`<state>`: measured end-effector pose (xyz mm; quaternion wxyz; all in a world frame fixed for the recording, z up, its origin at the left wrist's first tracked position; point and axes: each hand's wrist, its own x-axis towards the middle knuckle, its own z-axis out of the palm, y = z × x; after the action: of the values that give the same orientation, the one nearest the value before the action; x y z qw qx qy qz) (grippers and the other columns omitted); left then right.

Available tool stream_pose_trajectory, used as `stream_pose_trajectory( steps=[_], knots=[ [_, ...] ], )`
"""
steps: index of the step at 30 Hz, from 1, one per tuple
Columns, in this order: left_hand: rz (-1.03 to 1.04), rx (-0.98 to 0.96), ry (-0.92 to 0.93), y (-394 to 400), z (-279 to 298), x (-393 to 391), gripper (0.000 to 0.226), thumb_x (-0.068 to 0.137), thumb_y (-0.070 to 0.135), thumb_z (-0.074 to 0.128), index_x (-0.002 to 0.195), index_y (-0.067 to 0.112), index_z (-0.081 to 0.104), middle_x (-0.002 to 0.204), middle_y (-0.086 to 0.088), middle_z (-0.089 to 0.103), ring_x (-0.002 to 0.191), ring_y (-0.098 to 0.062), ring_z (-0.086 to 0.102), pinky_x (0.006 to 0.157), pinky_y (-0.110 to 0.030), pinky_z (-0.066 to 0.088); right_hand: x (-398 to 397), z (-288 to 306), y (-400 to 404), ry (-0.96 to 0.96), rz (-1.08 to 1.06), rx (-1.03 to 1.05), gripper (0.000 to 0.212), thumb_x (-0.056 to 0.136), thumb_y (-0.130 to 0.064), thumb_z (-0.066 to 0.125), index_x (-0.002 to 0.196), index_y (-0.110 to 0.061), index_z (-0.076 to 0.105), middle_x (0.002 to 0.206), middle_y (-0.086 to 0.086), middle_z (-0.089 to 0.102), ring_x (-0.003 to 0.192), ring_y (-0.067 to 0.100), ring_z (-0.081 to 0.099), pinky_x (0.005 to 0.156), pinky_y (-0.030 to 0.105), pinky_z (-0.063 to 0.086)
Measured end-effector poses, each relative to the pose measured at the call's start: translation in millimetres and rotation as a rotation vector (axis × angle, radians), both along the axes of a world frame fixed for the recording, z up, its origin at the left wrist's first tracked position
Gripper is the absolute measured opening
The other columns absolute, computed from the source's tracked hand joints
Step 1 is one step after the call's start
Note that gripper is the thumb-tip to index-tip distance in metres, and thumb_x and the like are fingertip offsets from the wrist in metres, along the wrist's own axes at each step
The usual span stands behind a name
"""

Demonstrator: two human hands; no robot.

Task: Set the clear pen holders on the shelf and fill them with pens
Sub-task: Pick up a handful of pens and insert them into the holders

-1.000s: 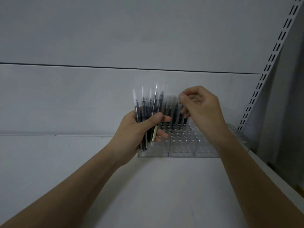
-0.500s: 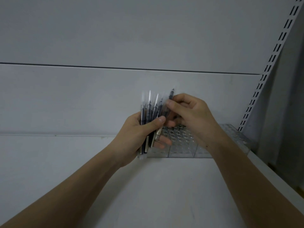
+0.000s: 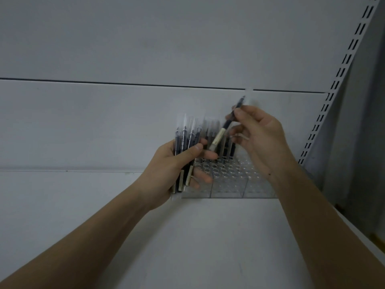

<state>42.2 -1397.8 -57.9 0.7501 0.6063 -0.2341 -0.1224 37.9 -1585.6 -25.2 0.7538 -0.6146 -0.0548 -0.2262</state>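
The clear pen holders (image 3: 229, 182) stand in a row on the white shelf (image 3: 187, 236), close to the back panel (image 3: 125, 126). Their tops show a grid of small round holes. At the back of the holders, some pens (image 3: 226, 147) already stand upright in the holes; they are blurred, so I cannot count them.

The left hand (image 3: 173, 170) is just to the left of the holders, partly in front of their left end. Its fingers and thumb are curled around a bundle of pens (image 3: 185, 142), which points up, with clear caps at the top and pale ends below the hand.

The right hand (image 3: 256, 138) is above the holders, a little to their right side. Its thumb and fingers pinch a single pen (image 3: 224, 131) near the upper part. This pen is tilted, the dark end toward the upper right and the pale end toward the lower left, near the left hand's fingertips. I cannot tell if it touches them.

To the right of the holders, a slotted upright rail (image 3: 341, 74) runs up the back panel.
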Motion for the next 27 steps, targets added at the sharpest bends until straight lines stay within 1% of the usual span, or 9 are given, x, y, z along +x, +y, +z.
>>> stream_pose_trajectory(
  steps=[2, 3, 7, 11, 14, 16, 19, 23, 27],
  knots=[
    [0.016, -0.003, -0.004, 0, 0, 0, 0.023, 0.1, 0.018, 0.053, 0.12, 0.007, 0.058, 0.096, -0.008, 0.075, 0.052, -0.022, 0.064, 0.043, -0.025, 0.047, -1, 4, -12, -0.016, -0.109, 0.005, 0.012, 0.096, -0.012, 0.061, 0.105, -0.008, 0.068, 0.087, 0.004, 0.073, 0.062, 0.013, 0.06, 0.059, 0.024, 0.051],
    [0.026, -0.011, -0.005, 0, -1, 0, 0.024, 0.099, 0.018, 0.053, 0.12, 0.007, 0.058, 0.094, -0.008, 0.074, 0.051, -0.021, 0.062, 0.042, -0.025, 0.046, 0, 5, -18, -0.022, -0.183, -0.039, 0.012, 0.096, -0.012, 0.062, 0.106, -0.009, 0.068, 0.087, 0.003, 0.074, 0.063, 0.013, 0.061, 0.058, 0.023, 0.052],
    [0.049, -0.042, -0.001, 0, 0, 1, 0.026, 0.099, 0.019, 0.053, 0.121, 0.005, 0.058, 0.09, -0.009, 0.072, 0.05, -0.02, 0.059, 0.042, -0.027, 0.043, 4, 1, -36, -0.063, -0.432, -0.345, 0.008, 0.093, -0.01, 0.066, 0.097, -0.017, 0.067, 0.083, 0.001, 0.072, 0.068, 0.011, 0.066, 0.063, 0.023, 0.054],
    [0.047, -0.041, 0.011, 0, -1, 1, 0.026, 0.097, 0.02, 0.053, 0.119, 0.006, 0.059, 0.089, -0.009, 0.072, 0.05, -0.02, 0.058, 0.041, -0.026, 0.043, 12, -7, -45, -0.043, -0.507, -0.513, 0.011, 0.089, -0.011, 0.069, 0.093, -0.02, 0.067, 0.084, 0.0, 0.07, 0.08, 0.02, 0.07, 0.08, 0.038, 0.06],
    [0.038, -0.04, 0.011, -1, -2, 0, 0.025, 0.098, 0.019, 0.053, 0.119, 0.007, 0.059, 0.089, -0.009, 0.071, 0.051, -0.02, 0.058, 0.041, -0.026, 0.043, 16, -12, -46, -0.028, -0.502, -0.55, 0.012, 0.088, -0.011, 0.07, 0.09, -0.022, 0.065, 0.081, 0.002, 0.069, 0.08, 0.022, 0.069, 0.081, 0.044, 0.059],
    [0.039, -0.042, 0.006, -1, -2, 1, 0.025, 0.097, 0.02, 0.053, 0.119, 0.007, 0.058, 0.09, -0.009, 0.071, 0.051, -0.02, 0.058, 0.041, -0.026, 0.043, 17, -15, -46, -0.016, -0.49, -0.579, 0.011, 0.088, -0.012, 0.071, 0.089, -0.022, 0.065, 0.081, 0.003, 0.069, 0.08, 0.023, 0.069, 0.081, 0.045, 0.059],
    [0.042, -0.047, 0.004, -1, -2, 1, 0.025, 0.098, 0.019, 0.053, 0.119, 0.006, 0.058, 0.089, -0.009, 0.071, 0.05, -0.02, 0.058, 0.041, -0.026, 0.042, 19, -19, -46, 0.027, -0.481, -0.653, 0.01, 0.088, -0.013, 0.071, 0.089, -0.021, 0.066, 0.081, 0.001, 0.069, 0.079, 0.02, 0.068, 0.08, 0.04, 0.059],
    [0.035, -0.046, 0.006, -1, -1, 1, 0.026, 0.098, 0.019, 0.053, 0.12, 0.006, 0.058, 0.089, -0.009, 0.071, 0.05, -0.02, 0.057, 0.041, -0.026, 0.042, 19, -24, -44, 0.175, -0.444, -0.796, 0.003, 0.089, -0.014, 0.071, 0.091, -0.016, 0.069, 0.078, -0.002, 0.068, 0.074, 0.012, 0.066, 0.068, 0.022, 0.053],
    [0.029, -0.041, 0.007, -1, -1, 1, 0.024, 0.099, 0.018, 0.052, 0.12, 0.007, 0.058, 0.09, -0.008, 0.072, 0.05, -0.019, 0.058, 0.041, -0.025, 0.042, 19, -24, -44, 0.213, -0.457, -0.816, 0.004, 0.089, -0.017, 0.071, 0.091, -0.014, 0.069, 0.077, 0.0, 0.069, 0.073, 0.012, 0.066, 0.067, 0.02, 0.049]
  ],
)
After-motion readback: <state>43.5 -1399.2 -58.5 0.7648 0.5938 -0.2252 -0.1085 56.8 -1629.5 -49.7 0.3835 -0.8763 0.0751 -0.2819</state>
